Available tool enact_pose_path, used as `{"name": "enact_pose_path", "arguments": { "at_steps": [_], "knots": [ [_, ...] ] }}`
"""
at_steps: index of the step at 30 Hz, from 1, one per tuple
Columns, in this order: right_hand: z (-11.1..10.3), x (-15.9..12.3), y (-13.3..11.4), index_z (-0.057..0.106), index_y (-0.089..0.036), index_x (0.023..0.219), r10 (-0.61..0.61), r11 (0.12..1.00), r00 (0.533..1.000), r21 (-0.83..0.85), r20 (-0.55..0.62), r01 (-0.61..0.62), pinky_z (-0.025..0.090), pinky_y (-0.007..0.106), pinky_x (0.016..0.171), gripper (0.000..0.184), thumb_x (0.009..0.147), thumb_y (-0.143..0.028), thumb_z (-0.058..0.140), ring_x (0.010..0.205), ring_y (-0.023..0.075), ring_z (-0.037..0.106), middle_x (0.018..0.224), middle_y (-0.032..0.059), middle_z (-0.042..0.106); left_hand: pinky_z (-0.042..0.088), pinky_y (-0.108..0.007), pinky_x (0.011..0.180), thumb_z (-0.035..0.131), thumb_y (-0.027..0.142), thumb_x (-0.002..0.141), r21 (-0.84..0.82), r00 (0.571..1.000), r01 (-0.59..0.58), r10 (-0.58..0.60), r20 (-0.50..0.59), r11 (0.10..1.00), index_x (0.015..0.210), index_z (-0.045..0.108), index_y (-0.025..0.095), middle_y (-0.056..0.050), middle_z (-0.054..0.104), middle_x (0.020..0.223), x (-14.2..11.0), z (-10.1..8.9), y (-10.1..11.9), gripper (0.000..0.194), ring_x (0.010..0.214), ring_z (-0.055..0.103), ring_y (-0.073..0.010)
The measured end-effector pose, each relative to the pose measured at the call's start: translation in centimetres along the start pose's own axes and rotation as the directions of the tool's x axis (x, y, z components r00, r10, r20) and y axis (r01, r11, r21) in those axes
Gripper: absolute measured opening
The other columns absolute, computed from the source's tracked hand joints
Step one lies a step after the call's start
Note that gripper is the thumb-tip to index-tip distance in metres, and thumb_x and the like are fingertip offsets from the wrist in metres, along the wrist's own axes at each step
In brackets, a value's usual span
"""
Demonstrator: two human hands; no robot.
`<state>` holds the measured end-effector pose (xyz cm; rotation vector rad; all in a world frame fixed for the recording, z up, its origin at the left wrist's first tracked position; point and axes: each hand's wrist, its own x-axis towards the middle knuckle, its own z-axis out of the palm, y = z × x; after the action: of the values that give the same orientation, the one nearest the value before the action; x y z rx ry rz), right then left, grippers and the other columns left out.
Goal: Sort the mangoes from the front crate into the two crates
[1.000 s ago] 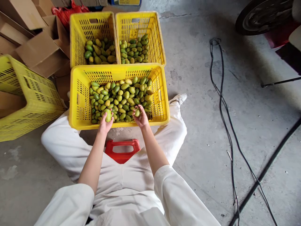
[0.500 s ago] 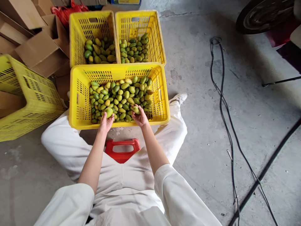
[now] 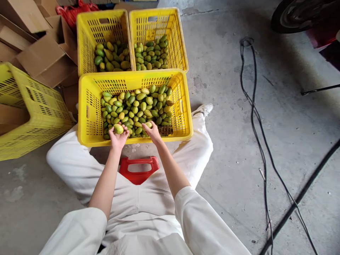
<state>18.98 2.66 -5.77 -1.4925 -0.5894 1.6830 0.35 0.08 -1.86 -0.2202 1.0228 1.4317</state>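
My left hand (image 3: pixel 118 140) is palm up at the near side of the front yellow crate (image 3: pixel 133 84). A yellow-green mango (image 3: pixel 118 129) rests in it, with the fingers curled around the fruit. To its right, my right hand (image 3: pixel 154 134) grips another pale green mango (image 3: pixel 148 124), partly covered by the fingers. Both hands are above the near rim. Below them, many small green and yellow mangoes (image 3: pixel 135 110) fill most of the crate's floor; bare slatted floor shows at the near right corner.
Two more yellow crates (image 3: pixel 104 32) with mangoes stand behind the front one. Another yellow crate (image 3: pixel 45 109) and cardboard boxes (image 3: pixel 41 58) are at left. Between my legs is a red plastic object with a handle (image 3: pixel 138 177). Black cables (image 3: pixel 261 134) lie on the right floor.
My left hand has rolled further palm up and shifted slightly left with its mango. The right hand has moved left, toward it, turning its mango.
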Motion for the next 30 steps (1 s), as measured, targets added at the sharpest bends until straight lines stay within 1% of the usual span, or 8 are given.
{"name": "enact_pose_path", "arguments": {
  "at_steps": [3, 6, 11, 14, 20, 24, 27, 30],
  "knots": [
    [1.1, -0.6, 0.5, 0.056, -0.025, 0.072, -0.115, 0.975, 0.990, -0.201, -0.083, 0.097, 0.044, 0.024, 0.057, 0.048, 0.071, -0.059, 0.090, 0.071, 0.0144, 0.053, 0.069, -0.0030, 0.057, 0.056, -0.024, 0.066, 0.052, 0.045, 0.110, -0.039, 0.994, 0.027, -0.031, -0.105, 0.999, 0.091, 0.068, 0.018, -0.005, 0.066, 0.081, 0.2, 0.5, 0.1, 0.037, 0.074, 0.064, -0.0147],
    [1.1, -0.2, 0.7, 0.059, -0.026, 0.074, -0.079, 0.985, 0.992, -0.159, -0.103, 0.062, 0.046, 0.026, 0.055, 0.046, 0.075, -0.063, 0.086, 0.068, 0.0166, 0.058, 0.067, -0.0009, 0.060, 0.053, -0.020, 0.059, 0.048, 0.038, 0.113, -0.008, 0.988, 0.055, -0.055, -0.142, 0.998, 0.094, 0.069, 0.017, -0.007, 0.070, 0.084, 0.8, 0.8, 0.5, 0.035, 0.074, 0.066, -0.0139],
    [-2.7, 1.8, -0.2, 0.061, -0.025, 0.086, -0.029, 0.996, 0.989, 0.082, -0.144, 0.041, 0.053, 0.029, 0.057, 0.042, 0.072, -0.053, 0.090, 0.068, 0.0173, 0.064, 0.076, 0.0002, 0.068, 0.047, -0.021, 0.055, 0.075, 0.030, 0.099, 0.209, 0.997, -0.002, 0.018, -0.075, 0.978, 0.100, 0.073, 0.021, -0.006, 0.073, 0.090, 2.9, 0.2, 2.4, 0.010, 0.070, 0.065, -0.0138],
    [-5.4, 2.7, -1.0, 0.059, -0.026, 0.092, -0.053, 0.994, 0.978, 0.078, -0.203, 0.070, 0.045, 0.024, 0.053, 0.050, 0.063, -0.046, 0.095, 0.064, 0.0132, 0.059, 0.076, -0.0048, 0.063, 0.046, -0.021, 0.056, 0.088, 0.022, 0.087, 0.283, 0.990, -0.141, 0.143, 0.015, 0.949, 0.097, 0.073, 0.023, -0.005, 0.075, 0.094, 3.8, -0.6, 3.7, 0.018, 0.074, 0.067, -0.0134],
    [-7.7, 3.3, -1.6, 0.064, -0.029, 0.104, -0.054, 0.982, 0.972, 0.164, -0.229, 0.094, 0.044, 0.025, 0.055, 0.044, 0.071, -0.046, 0.086, 0.068, 0.0138, 0.061, 0.086, -0.0040, 0.067, 0.042, -0.017, 0.052, 0.095, 0.006, 0.069, 0.473, 0.964, -0.251, 0.262, 0.044, 0.844, 0.086, 0.074, 0.021, -0.002, 0.074, 0.090, 4.1, -2.7, 4.9, 0.031, 0.067, 0.062, -0.0092],
    [-7.5, 3.4, -1.4, 0.065, -0.030, 0.110, -0.048, 0.970, 0.985, 0.226, -0.168, 0.086, 0.051, 0.027, 0.063, 0.049, 0.069, -0.042, 0.090, 0.078, 0.0159, 0.065, 0.094, -0.0020, 0.072, 0.048, -0.016, 0.056, 0.093, 0.013, 0.072, 0.504, 0.950, -0.306, 0.292, 0.109, 0.808, 0.089, 0.080, 0.021, -0.002, 0.075, 0.091, 4.0, -3.4, 4.7, 0.024, 0.070, 0.064, -0.0105],
    [-6.9, 3.0, -1.3, 0.059, -0.031, 0.104, -0.049, 0.969, 0.987, 0.233, -0.156, 0.085, 0.053, 0.028, 0.064, 0.056, 0.066, -0.048, 0.097, 0.083, 0.0184, 0.068, 0.095, -0.0008, 0.076, 0.051, -0.018, 0.058, 0.087, 0.025, 0.082, 0.429, 0.942, -0.310, 0.336, 0.016, 0.849, 0.081, 0.077, 0.021, -0.003, 0.073, 0.084, 4.1, -3.2, 4.8, 0.011, 0.072, 0.065, -0.0129],
    [-6.6, 2.6, -1.5, 0.055, -0.028, 0.091, -0.039, 0.978, 0.992, 0.198, -0.121, 0.063, 0.052, 0.028, 0.062, 0.060, 0.063, -0.058, 0.100, 0.079, 0.0183, 0.066, 0.086, -0.0008, 0.075, 0.057, -0.023, 0.061, 0.074, 0.049, 0.095, 0.307, 0.946, -0.256, 0.304, -0.117, 0.916, 0.072, 0.069, 0.022, -0.004, 0.070, 0.078, 4.0, -2.9, 5.6, 0.037, 0.070, 0.066, -0.0149]
  ]
}}
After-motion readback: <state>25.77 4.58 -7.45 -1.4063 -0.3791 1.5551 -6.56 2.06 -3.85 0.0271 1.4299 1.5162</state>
